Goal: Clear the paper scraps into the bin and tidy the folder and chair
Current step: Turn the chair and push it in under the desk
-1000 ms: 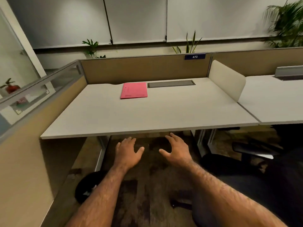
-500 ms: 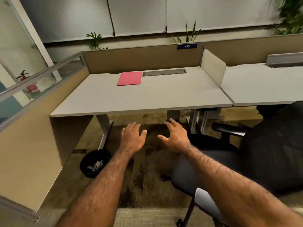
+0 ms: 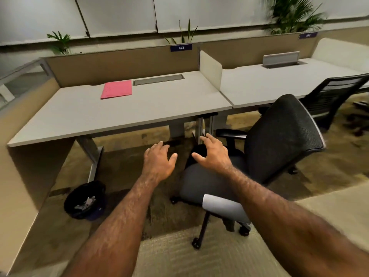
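From the head camera, both bare forearms reach forward and down in front of the bench point(image 3: 119, 114). The left hand point(image 3: 159, 162) hovers palm down over the carpet, its fingers spread and its grip open, holding nothing. The right hand point(image 3: 214, 154) is just beside it, also with an open grip and spread fingers, held above the front of the chair's seat; whether it touches the seat cannot be told.

The chair point(image 3: 279, 140) stands to the right of the bench's front edge, turned at an angle, with its black mesh back toward the right and its grey seat toward the person. One grey armrest lies under the right forearm, and the black one shows beyond the right hand. The wheeled base rests partly on the dark carpet and partly on the lighter carpet nearer the person.

The pink folder point(image 3: 117, 89) lies flat at the back of the bench, just beside the grey cable hatch point(image 3: 158, 79) and near the partition. The black bin point(image 3: 84, 199) stands on the floor by the bench's left leg, with white paper scraps point(image 3: 85, 202) inside it. A second black chair point(image 3: 331, 96) stands at the neighbouring bench to the right.
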